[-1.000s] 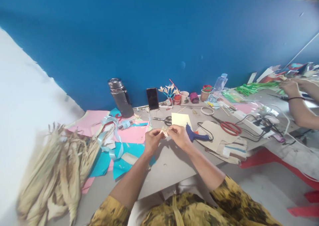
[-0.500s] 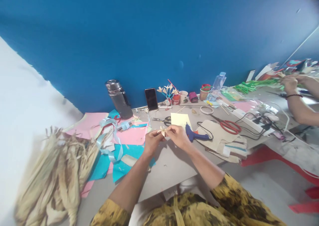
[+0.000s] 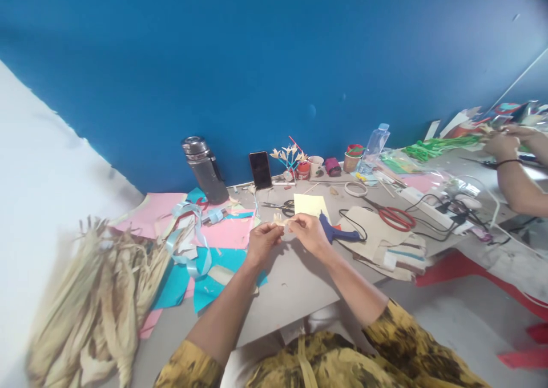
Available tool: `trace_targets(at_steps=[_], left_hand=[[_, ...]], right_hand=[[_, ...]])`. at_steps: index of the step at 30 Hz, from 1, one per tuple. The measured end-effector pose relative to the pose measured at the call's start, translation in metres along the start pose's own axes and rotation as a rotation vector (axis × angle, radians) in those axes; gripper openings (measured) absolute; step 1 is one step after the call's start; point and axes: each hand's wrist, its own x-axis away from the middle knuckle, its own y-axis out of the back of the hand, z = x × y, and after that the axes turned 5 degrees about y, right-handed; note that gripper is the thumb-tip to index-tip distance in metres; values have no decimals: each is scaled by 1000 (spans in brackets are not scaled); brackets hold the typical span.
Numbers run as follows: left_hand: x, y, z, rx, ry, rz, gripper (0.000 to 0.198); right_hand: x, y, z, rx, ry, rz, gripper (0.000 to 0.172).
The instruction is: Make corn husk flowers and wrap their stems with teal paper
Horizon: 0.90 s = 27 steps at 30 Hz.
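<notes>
Between my two hands is a small cream flower (image 3: 279, 219) of thin petals, seemingly corn husk, raised over the grey table (image 3: 295, 285). My left hand (image 3: 264, 242) pinches its left side between thumb and fingers. On the other side the fingertips of my right hand (image 3: 309, 234) are closed on it as well. Part of the flower is hidden behind the fingers. Just right of my right hand lies a blue glue gun (image 3: 342, 233), and a yellow paper sheet (image 3: 310, 205) lies behind that hand.
Dried corn husks (image 3: 98, 302) heap at the left, beside pink and teal paper (image 3: 171, 285). Along the blue wall stand a thermos (image 3: 205, 171), a phone (image 3: 260, 169), finished flowers (image 3: 289, 154) and a bottle (image 3: 374, 148). Red-handled scissors (image 3: 397, 217) lie right. A co-worker's hands (image 3: 505, 145) work far right.
The flower has turned between my fingers, so its petals now point upward and it looks narrower. Both hands stay almost in place. The co-worker's hands have shifted slightly.
</notes>
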Motion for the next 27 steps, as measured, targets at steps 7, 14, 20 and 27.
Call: trace_targets(at_steps=[7, 14, 20, 27], left_hand=[[-2, 1, 0, -65, -96, -47, 31], [5, -1, -6, -205, -223, -149, 23], [10, -3, -10, -223, -292, -68, 21], [9, -1, -8, -209, -263, -32, 23]], right_hand=[[5, 2, -4, -41, -27, -4, 24], [11, -3, -1, -117, -50, -26, 24], [12, 1, 5, -124, -56, -45, 22], [13, 5, 13, -49, 5, -35, 20]])
